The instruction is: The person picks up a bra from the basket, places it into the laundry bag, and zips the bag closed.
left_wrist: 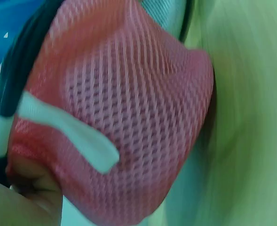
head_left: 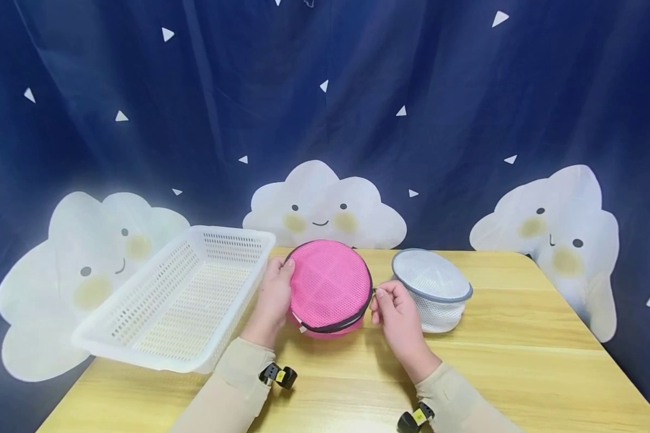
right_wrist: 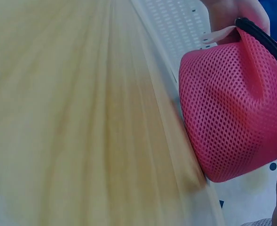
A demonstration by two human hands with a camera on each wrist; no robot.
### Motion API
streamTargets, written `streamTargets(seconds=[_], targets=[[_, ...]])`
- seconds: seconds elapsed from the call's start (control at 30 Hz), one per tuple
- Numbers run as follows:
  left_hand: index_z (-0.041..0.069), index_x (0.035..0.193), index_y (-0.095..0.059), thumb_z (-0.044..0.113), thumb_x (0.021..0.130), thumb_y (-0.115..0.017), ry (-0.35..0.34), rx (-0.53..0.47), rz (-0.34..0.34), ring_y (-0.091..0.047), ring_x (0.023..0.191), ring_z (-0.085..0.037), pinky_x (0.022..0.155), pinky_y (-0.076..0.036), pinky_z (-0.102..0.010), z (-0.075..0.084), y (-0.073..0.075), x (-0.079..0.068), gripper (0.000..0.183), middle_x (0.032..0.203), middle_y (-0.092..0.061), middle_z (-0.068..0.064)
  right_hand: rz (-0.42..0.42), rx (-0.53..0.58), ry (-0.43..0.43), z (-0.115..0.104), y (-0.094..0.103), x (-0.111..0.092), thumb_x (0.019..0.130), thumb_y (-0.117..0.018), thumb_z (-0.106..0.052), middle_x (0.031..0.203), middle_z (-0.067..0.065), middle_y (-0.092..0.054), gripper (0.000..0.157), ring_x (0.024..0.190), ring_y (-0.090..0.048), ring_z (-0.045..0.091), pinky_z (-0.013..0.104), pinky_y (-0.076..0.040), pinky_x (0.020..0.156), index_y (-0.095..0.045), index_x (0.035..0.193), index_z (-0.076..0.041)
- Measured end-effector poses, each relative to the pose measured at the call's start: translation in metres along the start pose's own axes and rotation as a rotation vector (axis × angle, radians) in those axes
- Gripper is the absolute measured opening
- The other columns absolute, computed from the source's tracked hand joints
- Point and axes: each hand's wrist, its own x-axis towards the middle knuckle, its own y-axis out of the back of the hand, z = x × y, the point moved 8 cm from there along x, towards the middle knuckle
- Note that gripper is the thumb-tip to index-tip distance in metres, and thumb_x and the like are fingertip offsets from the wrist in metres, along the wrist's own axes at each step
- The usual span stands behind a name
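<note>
A round pink mesh laundry bag (head_left: 329, 279) with a black zipped rim stands on the table in the middle of the head view, its top covered by pink mesh. My left hand (head_left: 275, 291) grips the rim on the left side, thumb over the top. At the right edge of the rim, my right hand (head_left: 398, 316) pinches the small dark zipper pull (head_left: 374, 291) between thumb and fingers. The left wrist view shows a white fabric tag (left_wrist: 84, 139) hanging from the rim over the mesh side, close to the left hand's curled fingers.
To the left lies a long white plastic basket (head_left: 195, 364) with slotted walls. Just beyond the right hand stands a white mesh laundry bag (head_left: 432, 276) with a grey rim. A dark blue curtain (head_left: 325, 126) with smiling clouds hangs behind the wooden table (head_left: 525, 355).
</note>
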Motion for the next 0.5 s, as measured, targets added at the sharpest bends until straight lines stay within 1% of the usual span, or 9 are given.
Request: streamTargets(seconds=[0.07,0.13,0.2,0.3,0.37,0.4,0.47,0.5], targets=[[0.005,0.107,-0.050,0.022,0.099,-0.044,-0.006,0.036,-0.026,-0.052,0.090,-0.023,0.079,-0.045,-0.036,0.002,-0.002,-0.001,0.020,0.100,-0.053,-0.010,0.013,0.009,-0.010,0.007,0.002,0.001,0.099,-0.046,-0.015,0.077,0.023,-0.055,0.019,0.053,-0.054,0.021,0.032,-0.048,0.048,-0.048,0.100,0.004],[0.007,0.115,-0.050,0.018,0.098,-0.046,-0.013,0.065,-0.042,-0.052,0.101,-0.022,0.087,-0.044,-0.038,0.005,-0.002,-0.002,0.021,0.110,-0.054,-0.009,0.025,0.019,-0.003,0.010,0.003,0.001,0.099,-0.046,-0.017,0.077,0.023,-0.055,0.020,0.053,-0.054,0.023,0.033,-0.047,0.047,-0.048,0.101,0.004],[0.010,0.125,-0.048,0.014,0.097,-0.046,-0.023,0.099,-0.061,-0.048,0.113,-0.021,0.095,-0.040,-0.039,0.008,-0.002,-0.002,0.028,0.121,-0.052,-0.007,0.035,0.026,0.010,0.010,0.004,0.002,0.099,-0.046,-0.017,0.077,0.024,-0.055,0.021,0.054,-0.053,0.025,0.033,-0.046,0.047,-0.048,0.101,0.004],[0.014,0.135,-0.043,0.008,0.094,-0.047,-0.037,0.112,-0.098,-0.043,0.123,-0.019,0.101,-0.036,-0.038,0.012,-0.003,-0.001,0.042,0.132,-0.048,-0.006,0.052,0.054,0.008,0.010,0.005,0.003,0.099,-0.046,-0.014,0.077,0.024,-0.055,0.018,0.054,-0.052,0.026,0.031,-0.045,0.046,-0.049,0.102,0.004],[0.013,0.137,-0.043,0.007,0.094,-0.048,-0.037,0.110,-0.131,-0.048,0.120,-0.022,0.099,-0.039,-0.039,0.013,-0.004,0.000,0.044,0.131,-0.051,-0.010,0.060,0.072,-0.010,0.009,0.006,0.003,0.099,-0.046,-0.011,0.077,0.022,-0.055,0.015,0.054,-0.052,0.025,0.030,-0.045,0.047,-0.049,0.102,0.003],[0.012,0.136,-0.045,0.009,0.094,-0.049,-0.038,0.118,-0.141,-0.050,0.116,-0.024,0.097,-0.040,-0.040,0.013,-0.004,0.001,0.042,0.128,-0.053,-0.012,0.065,0.077,-0.019,0.008,0.007,0.003,0.098,-0.046,-0.009,0.076,0.021,-0.055,0.013,0.054,-0.052,0.025,0.031,-0.045,0.047,-0.050,0.102,0.003],[0.010,0.133,-0.050,0.013,0.095,-0.050,-0.034,0.113,-0.159,-0.053,0.112,-0.026,0.095,-0.042,-0.040,0.013,-0.003,0.002,0.038,0.124,-0.055,-0.014,0.077,0.071,-0.030,0.005,0.008,0.003,0.098,-0.046,-0.006,0.072,0.017,-0.054,0.010,0.054,-0.051,0.025,0.031,-0.045,0.047,-0.051,0.102,0.002],[0.010,0.131,-0.052,0.017,0.095,-0.051,-0.037,0.122,-0.166,-0.053,0.112,-0.025,0.096,-0.041,-0.041,0.013,-0.003,0.002,0.037,0.124,-0.056,-0.013,0.084,0.062,-0.030,0.002,0.008,0.003,0.097,-0.046,-0.005,0.071,0.016,-0.053,0.010,0.053,-0.051,0.025,0.031,-0.045,0.047,-0.052,0.101,0.002]])
